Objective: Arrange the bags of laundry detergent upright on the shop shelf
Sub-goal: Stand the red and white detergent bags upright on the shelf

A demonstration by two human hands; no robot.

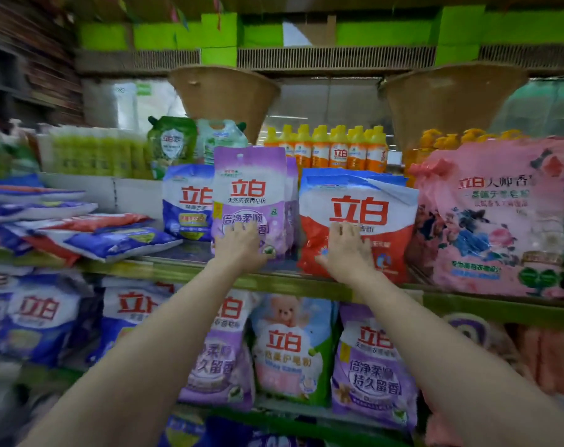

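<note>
Shop shelving fills my view, its green-edged shelf (177,269) running across centre. My left hand (238,245) presses flat, fingers straight, on an upright purple bag (250,185) at 12 o'clock. My right hand (347,250) lies flat too, against the upright red bag (364,204) at 1 o'clock. Flat bags (90,233) lie stacked at 9 o'clock.

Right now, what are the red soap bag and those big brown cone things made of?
Red bag: looks like thin glossy plastic film; it shines and creases near the top under the right hand. Brown cones: probably woven straw or bamboo, matte with a fine weave texture, though the blur leaves it uncertain.
</note>
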